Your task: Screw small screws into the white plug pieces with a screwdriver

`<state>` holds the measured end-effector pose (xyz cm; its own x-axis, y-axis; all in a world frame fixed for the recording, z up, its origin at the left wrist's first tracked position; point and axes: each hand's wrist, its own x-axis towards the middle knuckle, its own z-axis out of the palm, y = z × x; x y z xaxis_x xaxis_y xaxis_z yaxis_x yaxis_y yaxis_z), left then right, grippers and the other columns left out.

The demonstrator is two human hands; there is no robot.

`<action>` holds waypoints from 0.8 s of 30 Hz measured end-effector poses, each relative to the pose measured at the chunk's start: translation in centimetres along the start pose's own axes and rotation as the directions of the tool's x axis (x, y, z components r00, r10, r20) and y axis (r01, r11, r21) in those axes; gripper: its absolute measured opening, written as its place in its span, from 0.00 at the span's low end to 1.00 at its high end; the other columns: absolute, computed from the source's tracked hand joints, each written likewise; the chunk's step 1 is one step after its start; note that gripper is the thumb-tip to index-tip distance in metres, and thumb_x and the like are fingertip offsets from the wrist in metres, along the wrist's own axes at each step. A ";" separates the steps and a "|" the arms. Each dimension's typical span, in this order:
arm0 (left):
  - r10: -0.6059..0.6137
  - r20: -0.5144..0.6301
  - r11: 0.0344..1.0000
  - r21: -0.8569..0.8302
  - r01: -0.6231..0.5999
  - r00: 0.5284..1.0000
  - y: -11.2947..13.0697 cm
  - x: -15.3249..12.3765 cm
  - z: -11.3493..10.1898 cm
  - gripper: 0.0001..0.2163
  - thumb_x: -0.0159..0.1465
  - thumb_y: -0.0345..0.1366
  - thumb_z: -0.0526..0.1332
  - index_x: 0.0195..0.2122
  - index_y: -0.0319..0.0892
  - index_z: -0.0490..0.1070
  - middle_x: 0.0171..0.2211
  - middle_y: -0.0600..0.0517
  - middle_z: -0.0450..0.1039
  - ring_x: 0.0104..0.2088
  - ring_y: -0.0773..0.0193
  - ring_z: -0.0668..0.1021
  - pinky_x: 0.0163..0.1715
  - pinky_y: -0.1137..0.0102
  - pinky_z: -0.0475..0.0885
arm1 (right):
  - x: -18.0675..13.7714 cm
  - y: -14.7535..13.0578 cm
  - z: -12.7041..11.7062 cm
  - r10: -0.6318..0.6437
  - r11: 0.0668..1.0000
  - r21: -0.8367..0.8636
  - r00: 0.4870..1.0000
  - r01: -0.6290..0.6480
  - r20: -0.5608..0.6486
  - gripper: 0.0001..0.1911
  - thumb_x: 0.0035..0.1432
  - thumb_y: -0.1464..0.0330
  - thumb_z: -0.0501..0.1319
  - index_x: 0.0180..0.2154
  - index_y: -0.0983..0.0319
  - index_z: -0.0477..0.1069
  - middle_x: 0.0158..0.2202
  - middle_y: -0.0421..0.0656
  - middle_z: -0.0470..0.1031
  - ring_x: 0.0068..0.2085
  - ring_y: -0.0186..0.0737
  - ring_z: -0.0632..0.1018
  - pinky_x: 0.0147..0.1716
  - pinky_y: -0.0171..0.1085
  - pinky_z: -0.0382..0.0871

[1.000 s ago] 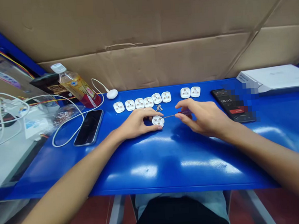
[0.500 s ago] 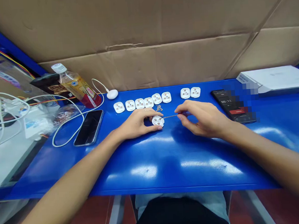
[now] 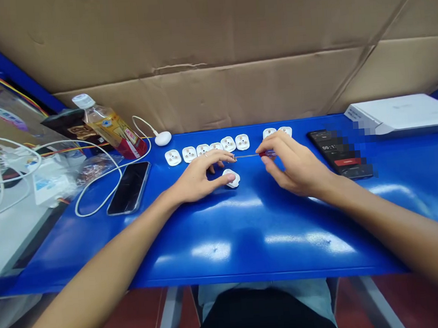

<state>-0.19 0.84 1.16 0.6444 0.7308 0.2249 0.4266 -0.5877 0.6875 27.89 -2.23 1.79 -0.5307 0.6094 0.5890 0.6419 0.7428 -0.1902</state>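
Note:
My left hand [image 3: 201,177] is open over the table, its thumb resting on a small white plastic piece [image 3: 235,181]. Its other fingers reach past that piece to the small pile of screws [image 3: 234,159], which they partly cover. A thin screwdriver [image 3: 265,154] with a reddish handle is pinched in my right hand [image 3: 294,166]. Its shaft points left, and the tip is at the screws beside my left fingertips. Whether a screw sits on the tip is too small to tell. Behind my left hand stands a row of similar white pieces [image 3: 242,142] with metal contacts.
Two more white pieces [image 3: 270,133] lie behind my right hand. A phone with a timer [image 3: 330,148] and a white box [image 3: 406,113] are at the right. Leftward are another phone [image 3: 128,188], a drink bottle [image 3: 115,129], a white cable [image 3: 79,198] and a round white device [image 3: 163,138].
The screwdriver tip has moved from the white piece back to the screws. My left fingers have opened off the piece and stretched toward the pile, leaving the thumb on it.

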 end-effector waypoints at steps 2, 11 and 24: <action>-0.002 -0.007 1.000 -0.007 0.002 1.000 -0.1 0.1 0.0 0.19 0.72 0.48 0.65 0.59 0.45 0.77 0.65 0.44 0.74 0.57 0.52 0.79 0.49 0.62 0.76 | 0.0 0.2 0.3 0.040 0.999 0.013 0.996 -0.041 0.076 0.11 0.73 0.72 0.54 0.53 0.61 0.68 0.51 0.54 0.75 0.50 0.54 0.79 0.49 0.52 0.76; 0.041 0.022 0.999 0.015 -0.041 0.999 -0.7 0.2 0.5 0.19 0.76 0.47 0.58 0.61 0.44 0.78 0.66 0.44 0.74 0.68 0.49 0.73 0.70 0.52 0.65 | -0.2 0.5 0.8 0.052 0.997 0.056 0.995 -0.057 0.088 0.12 0.74 0.70 0.52 0.54 0.61 0.69 0.52 0.54 0.75 0.51 0.55 0.78 0.52 0.53 0.75; -0.061 0.017 0.998 0.013 0.061 0.998 -0.3 0.2 -0.7 0.25 0.67 0.52 0.70 0.60 0.45 0.77 0.59 0.43 0.76 0.46 0.57 0.78 0.42 0.65 0.74 | -0.1 -0.2 -0.2 0.028 0.998 -0.046 0.975 -0.039 -0.221 0.07 0.71 0.71 0.59 0.48 0.58 0.72 0.40 0.44 0.83 0.36 0.43 0.83 0.36 0.41 0.77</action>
<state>-0.61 1.41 1.53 0.6281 0.7593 0.1704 0.4731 -0.5465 0.6910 27.89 -2.51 1.96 -0.3768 0.5538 0.7425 0.6871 0.7047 -0.1769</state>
